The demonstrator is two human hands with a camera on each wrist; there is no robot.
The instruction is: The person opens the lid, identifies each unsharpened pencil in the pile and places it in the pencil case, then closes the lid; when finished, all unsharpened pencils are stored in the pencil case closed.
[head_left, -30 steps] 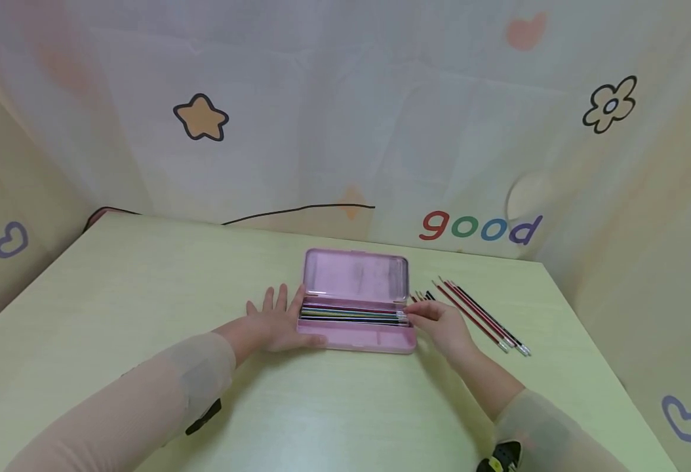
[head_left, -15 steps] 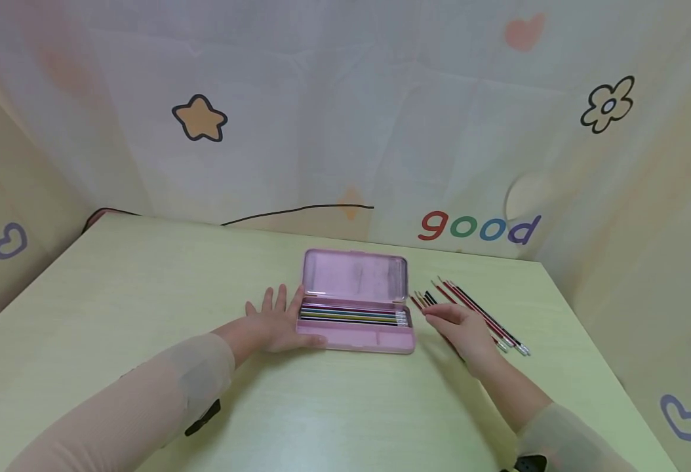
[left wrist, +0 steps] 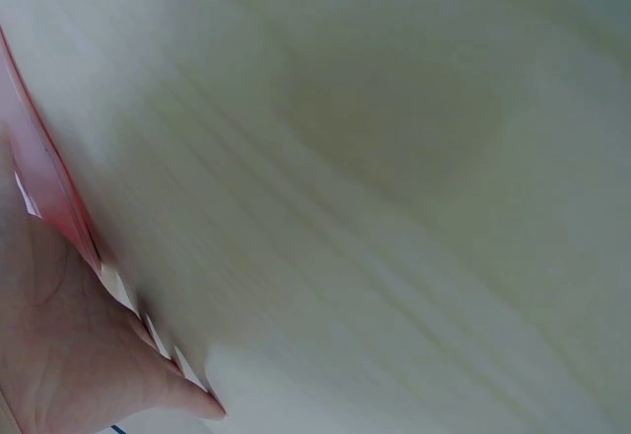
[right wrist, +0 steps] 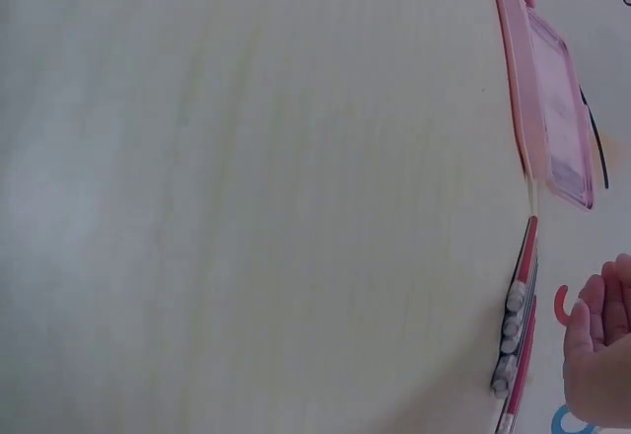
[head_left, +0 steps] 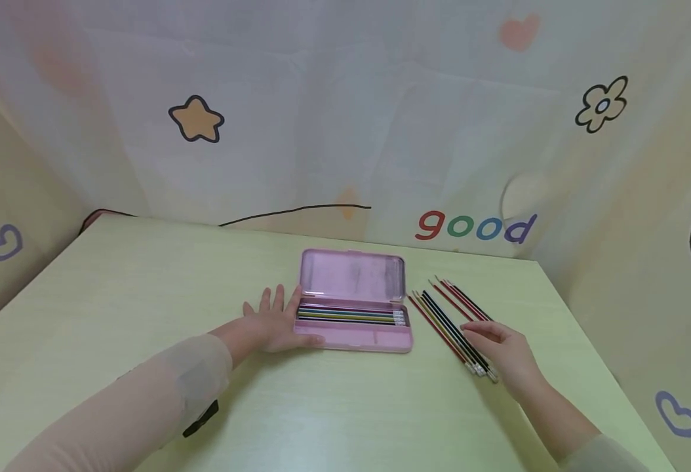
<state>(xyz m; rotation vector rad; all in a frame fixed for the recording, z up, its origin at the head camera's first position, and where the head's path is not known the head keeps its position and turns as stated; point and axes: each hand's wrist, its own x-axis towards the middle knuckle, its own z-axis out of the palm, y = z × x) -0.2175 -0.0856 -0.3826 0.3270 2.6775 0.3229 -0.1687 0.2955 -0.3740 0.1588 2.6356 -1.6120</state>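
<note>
A pink pencil case (head_left: 353,275) lies with its lid raised, and several pencils (head_left: 345,315) rest in its tray. My left hand (head_left: 273,328) spreads its fingers at the case's left end, with the thumb along the near edge; in the left wrist view the palm (left wrist: 74,335) touches the pink side. Several loose pencils (head_left: 447,331), red, yellow and black, lie slantwise just right of the case. Over the right side of these pencils hovers my right hand (head_left: 507,354), fingers loosely bent towards the thumb, nothing visible between them. It partly hides a second group of red and black pencils (head_left: 460,298).
The pale wooden table (head_left: 322,413) carries all of this. A printed cloth (head_left: 298,131) with a star, a flower and the word "good" stands behind it, and similar cloth closes both sides.
My right hand has withdrawn from the right end of the case and moved right over the loose pencils, uncovering the nearer group. My left hand stays at the case.
</note>
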